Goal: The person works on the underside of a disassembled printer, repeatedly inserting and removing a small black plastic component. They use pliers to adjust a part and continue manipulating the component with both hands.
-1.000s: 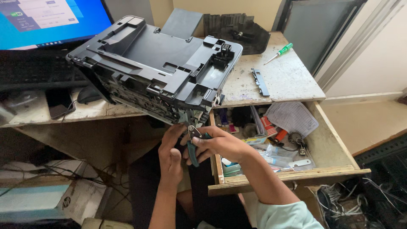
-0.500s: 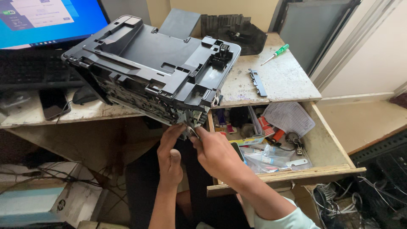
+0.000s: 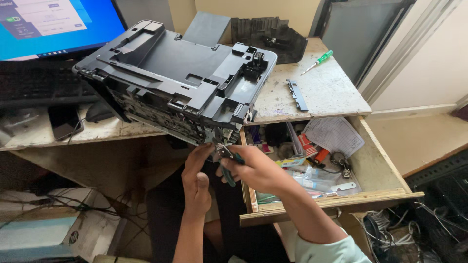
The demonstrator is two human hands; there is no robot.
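Since earlier frame: my right hand (image 3: 258, 170) shifted little, grips teal-handled pliers (image 3: 226, 163) at printer chassis (image 3: 175, 83) underside. Left hand (image 3: 197, 178) braces, fingers loosely curled. Chassis tipped over counter (image 3: 321, 92) edge; part not yet free.

- A green-handled screwdriver (image 3: 317, 62) is lying on the worn desk (image 3: 326, 90).
- A monitor (image 3: 53, 24) is glowing blue behind a keyboard (image 3: 44, 87).
- A phone (image 3: 63, 122) is resting nearby.
- An open drawer (image 3: 380, 160) is holding clutter.
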